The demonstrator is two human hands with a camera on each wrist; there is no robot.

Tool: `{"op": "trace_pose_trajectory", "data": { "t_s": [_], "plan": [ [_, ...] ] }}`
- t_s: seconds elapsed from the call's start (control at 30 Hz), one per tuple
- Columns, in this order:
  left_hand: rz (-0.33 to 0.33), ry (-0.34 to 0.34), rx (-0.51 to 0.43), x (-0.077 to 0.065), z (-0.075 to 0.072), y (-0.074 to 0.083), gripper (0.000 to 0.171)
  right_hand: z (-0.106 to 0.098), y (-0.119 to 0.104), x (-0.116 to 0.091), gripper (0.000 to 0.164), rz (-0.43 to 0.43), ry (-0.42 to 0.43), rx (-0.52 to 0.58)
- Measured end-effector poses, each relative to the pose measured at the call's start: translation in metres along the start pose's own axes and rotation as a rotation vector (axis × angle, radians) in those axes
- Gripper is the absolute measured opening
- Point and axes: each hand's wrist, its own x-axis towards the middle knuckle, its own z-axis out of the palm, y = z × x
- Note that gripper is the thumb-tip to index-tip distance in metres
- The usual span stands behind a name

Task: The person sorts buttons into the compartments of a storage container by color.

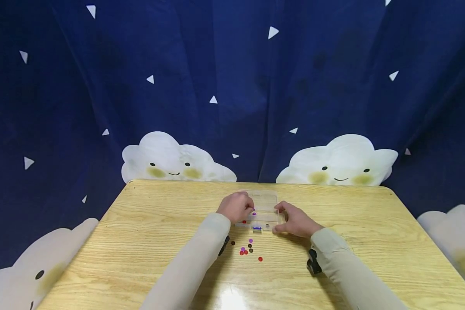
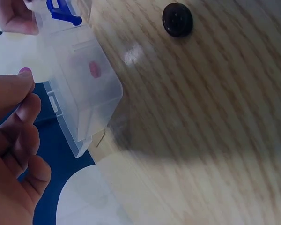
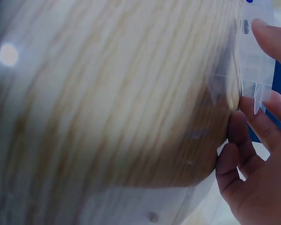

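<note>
A clear plastic box (image 1: 262, 200) with its lid open stands on the table, its blue latch (image 1: 257, 228) facing the person. Over its left part is the left hand (image 1: 234, 207), pinching a small purple button (image 2: 25, 70) between thumb and fingertip. The right hand (image 1: 296, 221) grips the box's right end, thumb at the near side and fingers farther back. Through the box wall show a red button (image 2: 94, 69) at the left and a dark button (image 3: 246, 26) toward the right. Another purple button (image 1: 254, 214) appears inside, near the middle.
Several loose buttons lie on the wooden table (image 1: 155, 211) in front of the box, among them a red button (image 1: 260, 259), a purple button (image 1: 250, 241) and a dark brown button (image 2: 177, 19). A dark blue curtain (image 1: 240, 69) with clouds hangs behind the table.
</note>
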Motion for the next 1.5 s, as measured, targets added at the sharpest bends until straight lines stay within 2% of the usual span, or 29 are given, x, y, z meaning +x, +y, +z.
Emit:
{"op": "trace_pose_trajectory", "data": {
  "t_s": [0.37,0.63,0.9,1.5],
  "plan": [
    [-0.003,-0.004,0.000,0.004,0.007,-0.002,0.012,0.001,0.001,0.001,0.066,0.024,-0.012,0.002],
    [0.000,-0.002,-0.003,0.004,0.008,-0.001,0.012,0.001,0.003,0.000,0.066,0.022,-0.017,0.008],
    [-0.016,-0.039,-0.005,0.006,0.010,-0.001,0.014,0.001,0.005,0.001,0.066,-0.001,-0.005,-0.003],
    [-0.016,-0.040,-0.004,0.007,0.012,-0.002,0.017,0.002,0.002,0.002,0.065,0.027,-0.010,0.013]
  ]
}}
